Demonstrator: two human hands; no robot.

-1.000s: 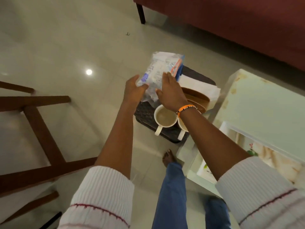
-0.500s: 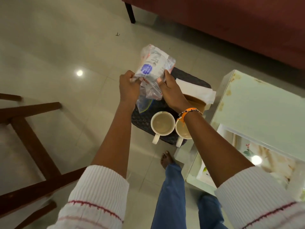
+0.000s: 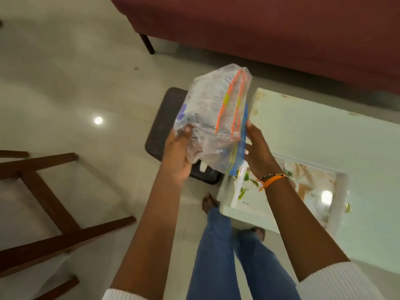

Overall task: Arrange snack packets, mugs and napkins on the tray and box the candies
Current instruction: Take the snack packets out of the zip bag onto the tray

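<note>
Soft, dim indoor light is falling from overhead, throwing a small round glare spot on the glossy floor (image 3: 98, 120) and another on the glass tabletop (image 3: 326, 194). Motion blur is smearing the plastic packet (image 3: 216, 118) and the far floor. Straight lines are bowing toward the frame edges, and shadows are staying faint and diffuse.

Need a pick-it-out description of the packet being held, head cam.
Start at the pale green glass-topped table on the right; at its left edge sits a dark woven tray on a stool. Above that tray, between the left hand and right hand, is the clear crinkled plastic snack packet. Orange and yellow stripes and a blue edge mark it.
</note>
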